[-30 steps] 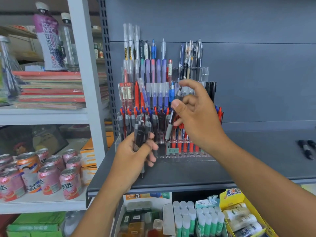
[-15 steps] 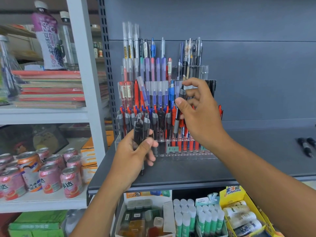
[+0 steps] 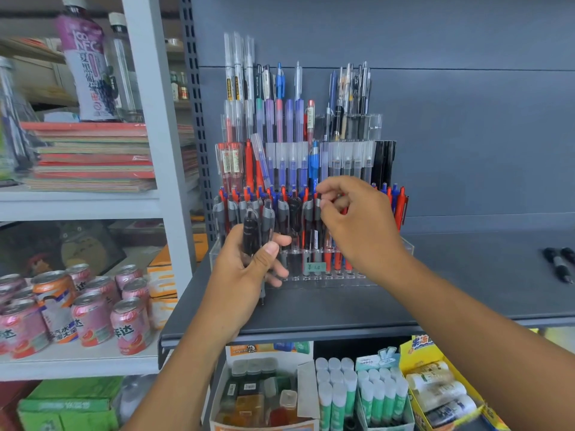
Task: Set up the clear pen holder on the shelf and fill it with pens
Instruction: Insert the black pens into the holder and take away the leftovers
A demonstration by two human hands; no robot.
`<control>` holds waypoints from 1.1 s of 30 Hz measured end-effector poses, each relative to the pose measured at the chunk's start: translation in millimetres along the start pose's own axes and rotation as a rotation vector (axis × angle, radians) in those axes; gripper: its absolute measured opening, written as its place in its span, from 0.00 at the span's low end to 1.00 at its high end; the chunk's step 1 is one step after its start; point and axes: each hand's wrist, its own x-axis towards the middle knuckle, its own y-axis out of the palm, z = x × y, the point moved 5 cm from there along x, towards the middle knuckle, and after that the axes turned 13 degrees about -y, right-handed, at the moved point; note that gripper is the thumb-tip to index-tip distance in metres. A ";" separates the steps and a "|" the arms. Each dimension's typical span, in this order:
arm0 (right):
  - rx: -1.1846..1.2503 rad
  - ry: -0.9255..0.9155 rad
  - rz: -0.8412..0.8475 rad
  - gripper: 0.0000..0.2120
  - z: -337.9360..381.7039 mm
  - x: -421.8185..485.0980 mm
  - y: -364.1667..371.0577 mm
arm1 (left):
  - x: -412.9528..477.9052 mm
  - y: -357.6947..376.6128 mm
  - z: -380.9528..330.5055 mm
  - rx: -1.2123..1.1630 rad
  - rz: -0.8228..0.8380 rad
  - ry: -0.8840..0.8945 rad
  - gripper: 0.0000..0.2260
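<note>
The clear tiered pen holder (image 3: pixel 407 247) stands on the dark grey shelf (image 3: pixel 466 293) against the back panel, its rows packed with several red, blue, purple and black pens. My left hand (image 3: pixel 245 275) grips a small bundle of black and grey pens (image 3: pixel 252 232) upright, just in front of the holder's left end. My right hand (image 3: pixel 361 225) hovers over the front row with curled fingers, thumb and forefinger pinching the top of a black and grey pen (image 3: pixel 316 213) that stands in a front slot.
Two loose black pens (image 3: pixel 560 264) lie on the shelf at far right. A white upright post (image 3: pixel 155 169) divides off the left shelves with drink cans (image 3: pixel 90 315), stacked notebooks (image 3: pixel 93 157) and a bottle (image 3: pixel 87 63). Glue sticks (image 3: pixel 339 396) fill boxes below.
My right hand has come down with the pen, which now stands in the front row. The left hand with its bundle has stayed nearly still.
</note>
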 end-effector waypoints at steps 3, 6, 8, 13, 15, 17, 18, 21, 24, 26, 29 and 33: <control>0.008 0.013 0.015 0.14 -0.4 -3.1 0.2 | 0.2 0.3 0.2 -0.004 0.000 -0.008 0.11; -0.014 -0.010 -0.019 0.13 4.7 -5.2 -1.6 | 1.7 0.2 3.9 -0.009 0.010 -0.034 0.22; -0.017 -0.041 -0.025 0.11 11.3 -8.1 -0.8 | 2.0 0.2 5.7 -0.029 0.017 -0.057 0.25; 0.123 -0.044 0.198 0.05 28.7 -20.4 19.0 | 0.9 1.3 2.1 -0.033 0.035 -0.033 0.14; 0.188 -0.032 0.266 0.10 31.9 -24.8 27.7 | 0.1 3.0 0.4 -0.015 0.053 -0.024 0.13; 0.284 0.020 0.277 0.12 31.7 -26.5 31.5 | -1.0 4.0 0.1 0.004 0.065 -0.025 0.13; 0.315 0.041 0.273 0.11 30.8 -26.3 31.9 | -1.5 4.2 0.1 0.006 0.068 -0.027 0.14; 0.329 0.063 0.210 0.07 27.8 -22.8 27.8 | -0.9 1.6 2.5 -0.024 0.026 -0.067 0.14; 0.343 0.093 0.112 0.06 22.0 -15.6 19.7 | 1.2 -1.7 4.2 -0.070 -0.055 -0.116 0.13; 0.382 0.103 0.050 0.09 21.7 -11.2 13.7 | 1.4 -3.3 2.7 -0.071 -0.082 -0.104 0.12; 0.402 0.097 -0.066 0.13 22.1 -4.4 2.1 | 2.4 -8.0 4.1 -0.097 -0.108 -0.080 0.12; 0.324 -0.002 -0.152 0.16 24.3 2.0 -11.7 | 3.8 -8.0 5.4 -0.079 -0.110 -0.099 0.06</control>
